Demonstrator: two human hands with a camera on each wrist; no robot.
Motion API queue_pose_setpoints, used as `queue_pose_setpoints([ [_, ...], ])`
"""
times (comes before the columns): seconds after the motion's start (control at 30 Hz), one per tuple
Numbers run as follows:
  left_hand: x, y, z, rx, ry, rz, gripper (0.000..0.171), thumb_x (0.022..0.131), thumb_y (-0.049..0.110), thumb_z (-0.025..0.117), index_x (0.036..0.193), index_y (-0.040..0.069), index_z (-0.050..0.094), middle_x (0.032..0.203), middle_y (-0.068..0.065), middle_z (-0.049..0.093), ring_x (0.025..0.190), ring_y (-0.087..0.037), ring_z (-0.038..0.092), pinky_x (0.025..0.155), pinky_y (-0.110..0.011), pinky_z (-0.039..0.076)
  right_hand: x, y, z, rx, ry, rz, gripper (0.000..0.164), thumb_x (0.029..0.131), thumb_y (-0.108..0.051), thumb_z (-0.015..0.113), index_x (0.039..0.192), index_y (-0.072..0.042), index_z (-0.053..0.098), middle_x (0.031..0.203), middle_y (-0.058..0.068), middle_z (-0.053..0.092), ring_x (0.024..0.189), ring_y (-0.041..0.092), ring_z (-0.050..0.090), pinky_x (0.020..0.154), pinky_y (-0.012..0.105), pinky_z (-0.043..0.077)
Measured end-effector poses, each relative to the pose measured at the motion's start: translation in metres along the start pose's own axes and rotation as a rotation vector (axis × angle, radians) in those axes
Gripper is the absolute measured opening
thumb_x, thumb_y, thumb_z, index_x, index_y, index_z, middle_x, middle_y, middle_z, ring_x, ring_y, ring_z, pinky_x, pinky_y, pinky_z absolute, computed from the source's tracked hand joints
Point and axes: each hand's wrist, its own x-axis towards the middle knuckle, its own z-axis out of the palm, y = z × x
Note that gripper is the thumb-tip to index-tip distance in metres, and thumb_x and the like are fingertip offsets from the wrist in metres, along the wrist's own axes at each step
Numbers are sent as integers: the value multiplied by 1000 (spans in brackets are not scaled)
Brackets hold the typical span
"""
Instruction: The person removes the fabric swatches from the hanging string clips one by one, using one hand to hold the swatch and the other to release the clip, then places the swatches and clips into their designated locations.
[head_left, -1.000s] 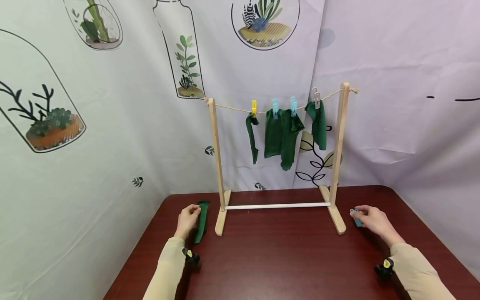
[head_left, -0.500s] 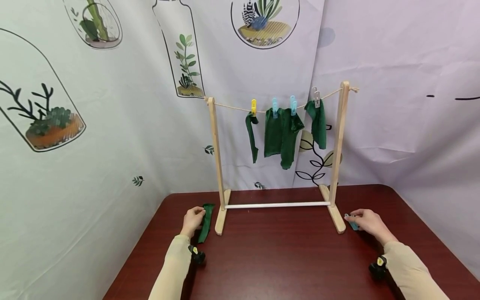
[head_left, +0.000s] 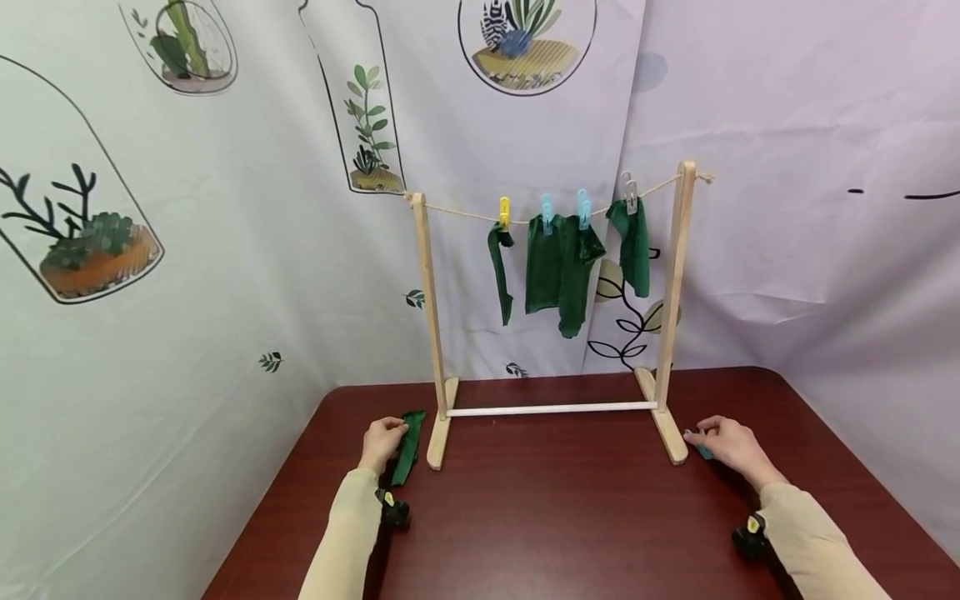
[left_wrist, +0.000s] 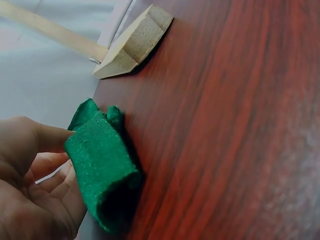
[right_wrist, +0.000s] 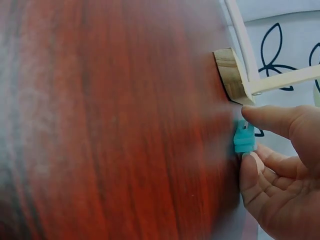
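Note:
At the left of the table, my left hand (head_left: 381, 442) pinches a narrow strip of green cloth (head_left: 408, 450) near its far end. In the left wrist view this cloth (left_wrist: 102, 155) looks soft and folded, with a dark hollow at its near end. On the right, my right hand (head_left: 737, 447) holds a light blue clothespin (head_left: 703, 452) between thumb and fingers, just beside the rack's right foot. The right wrist view has the clothespin (right_wrist: 244, 140) close above the tabletop. Several green cloths, among them a wide one (head_left: 543, 267), hang pegged on the line.
A wooden drying rack (head_left: 677, 283) with a string line (head_left: 465, 215) stands at the back of the dark red table (head_left: 562, 508). A white bar (head_left: 555, 409) joins its feet. Yellow (head_left: 504, 213), blue (head_left: 547, 213) and clear (head_left: 631, 197) clothespins grip the line. A printed curtain hangs behind.
My left hand and the green cloth have shifted right, towards the rack's left foot. My right hand has moved left with the blue clothespin, to the right foot. The hung cloths stay put.

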Motion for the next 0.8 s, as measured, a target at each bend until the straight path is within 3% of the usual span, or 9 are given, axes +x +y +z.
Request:
queue_pose_setpoints([
  [0.23,4,-6,2,29,-6,28,29,100,12,59,119,-9,64,116,-27,63,83,-26,62,59,-36,54,0,-1,3,-24,8,-9,56,97,-29,66,121,20,53,84,9,59,72,20,50,64,33,43],
  [0.47,4,-1,2,28,-1,18,27,99,12,61,117,-8,65,113,-26,64,81,-25,61,58,-35,54,0,-4,2,-34,3,6,55,98,-29,65,122,20,52,86,10,58,73,21,50,64,34,43],
  [0.63,4,0,-2,0,-45,9,30,101,14,58,120,-9,62,109,-24,63,84,-26,62,63,-39,57,-1,-5,-1,-37,0,4,60,99,-33,65,123,20,52,88,11,59,75,21,52,65,34,44],
  [0.8,0,1,-13,3,-88,32,31,103,15,56,123,-9,60,107,-24,64,79,-26,65,66,-41,59,-5,-4,-9,13,-21,6,66,98,-34,65,128,22,48,94,17,64,74,21,62,66,35,51],
])
